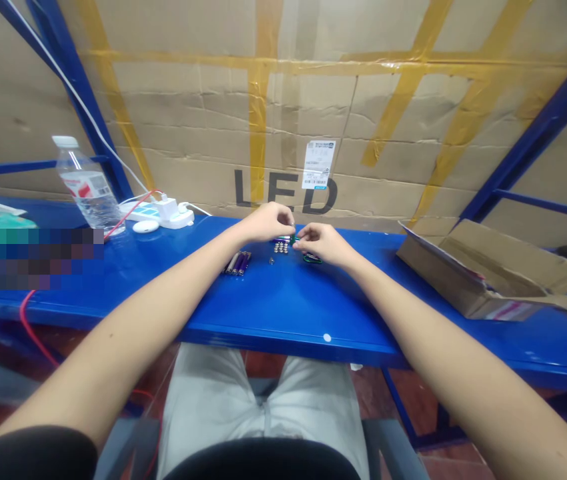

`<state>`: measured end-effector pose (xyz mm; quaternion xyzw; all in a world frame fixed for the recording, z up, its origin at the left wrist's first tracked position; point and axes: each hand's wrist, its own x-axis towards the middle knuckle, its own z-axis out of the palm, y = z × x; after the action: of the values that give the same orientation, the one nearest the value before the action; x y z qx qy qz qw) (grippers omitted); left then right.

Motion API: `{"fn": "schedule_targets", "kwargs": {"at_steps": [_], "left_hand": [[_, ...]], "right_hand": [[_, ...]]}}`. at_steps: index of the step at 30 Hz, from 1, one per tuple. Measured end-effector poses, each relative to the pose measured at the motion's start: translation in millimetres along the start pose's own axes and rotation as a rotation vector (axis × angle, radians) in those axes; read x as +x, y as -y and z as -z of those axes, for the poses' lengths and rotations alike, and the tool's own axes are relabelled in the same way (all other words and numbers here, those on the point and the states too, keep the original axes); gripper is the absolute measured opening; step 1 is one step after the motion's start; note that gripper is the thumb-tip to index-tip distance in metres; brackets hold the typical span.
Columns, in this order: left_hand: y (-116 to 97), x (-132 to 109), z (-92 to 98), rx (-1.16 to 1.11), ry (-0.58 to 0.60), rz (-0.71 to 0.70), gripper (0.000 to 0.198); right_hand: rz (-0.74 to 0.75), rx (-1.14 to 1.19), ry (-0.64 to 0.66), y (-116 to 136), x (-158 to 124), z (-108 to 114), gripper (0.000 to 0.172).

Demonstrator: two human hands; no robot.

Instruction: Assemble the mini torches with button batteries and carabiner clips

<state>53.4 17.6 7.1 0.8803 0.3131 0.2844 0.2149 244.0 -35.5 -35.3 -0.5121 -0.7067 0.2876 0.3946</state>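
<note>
My left hand (pixel 269 221) is closed in a pinch over the middle of the blue table (pixel 263 303); whatever is between its fingertips is too small to make out. Facing it, my right hand (pixel 327 244) has thumb and fingers pinched beside a small shiny green piece (pixel 293 239), whose kind I cannot tell. Several small silver button-like pieces (pixel 281 248) sit grouped just below the fingertips, with one loose piece (pixel 271 261) nearer me. A row of slim purple and silver metal tubes (pixel 238 263) lies left of them. Below my right hand is a green-rimmed loop (pixel 312 258), partly hidden.
An open cardboard box (pixel 463 283) stands at right. On the left are a water bottle (pixel 88 187), a white power strip (pixel 178 217), a round white case (pixel 146 227) and a red cable (pixel 26 313). A large taped cardboard sheet (pixel 203 133) rises behind the table.
</note>
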Motion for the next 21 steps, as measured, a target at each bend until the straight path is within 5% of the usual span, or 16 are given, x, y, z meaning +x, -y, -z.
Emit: {"fn": "schedule_targets", "kwargs": {"at_steps": [5, 11, 15, 21], "left_hand": [[15, 10, 1.7, -0.307, -0.273, 0.165, 0.008], [28, 12, -0.5, -0.554, -0.308, 0.24, 0.012], [29, 8, -3.1, -0.552, -0.202, 0.221, 0.014], [25, 4, -8.6, -0.428, -0.093, 0.129, 0.01]], "right_hand": [[0.146, -0.253, 0.013, 16, -7, -29, 0.022], [0.243, -0.512, 0.116, 25, -7, -57, 0.009], [0.239, -0.425, 0.105, 19, -3, -42, 0.006], [0.206, -0.188, -0.228, 8, 3, 3, 0.006]]}}
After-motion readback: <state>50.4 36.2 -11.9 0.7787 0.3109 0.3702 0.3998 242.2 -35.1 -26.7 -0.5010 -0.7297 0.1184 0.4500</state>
